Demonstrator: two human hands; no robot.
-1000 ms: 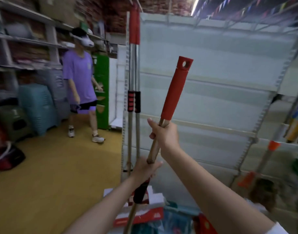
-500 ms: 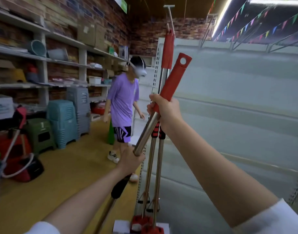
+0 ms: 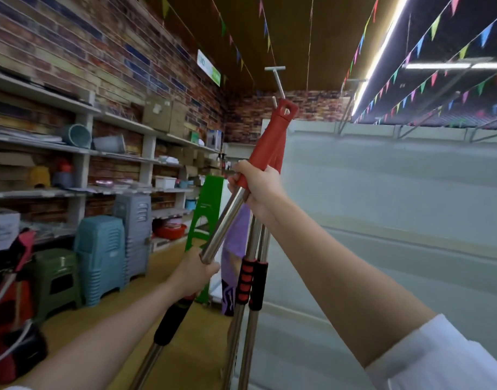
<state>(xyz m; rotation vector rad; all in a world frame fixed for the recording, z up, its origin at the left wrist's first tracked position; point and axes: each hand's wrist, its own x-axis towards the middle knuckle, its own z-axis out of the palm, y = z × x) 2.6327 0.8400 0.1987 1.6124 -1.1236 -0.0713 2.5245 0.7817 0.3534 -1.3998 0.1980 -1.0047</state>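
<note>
While tilted, the mop pole (image 3: 226, 220) runs between both gripping hands.

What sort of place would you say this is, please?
Most likely a household-goods shop or stockroom: wall shelves hold boxes and basins, stacked plastic stools stand below them, and matching red-handled poles stand beside the held pole.

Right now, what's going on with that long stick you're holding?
A person grips a long pole with both hands in a shop aisle. The right hand holds it high, at the foot of its red handle. The left hand holds the steel shaft lower, just above a black grip. The pole tilts, its red top by the tops of two similar poles standing at a white shelf unit.
</note>
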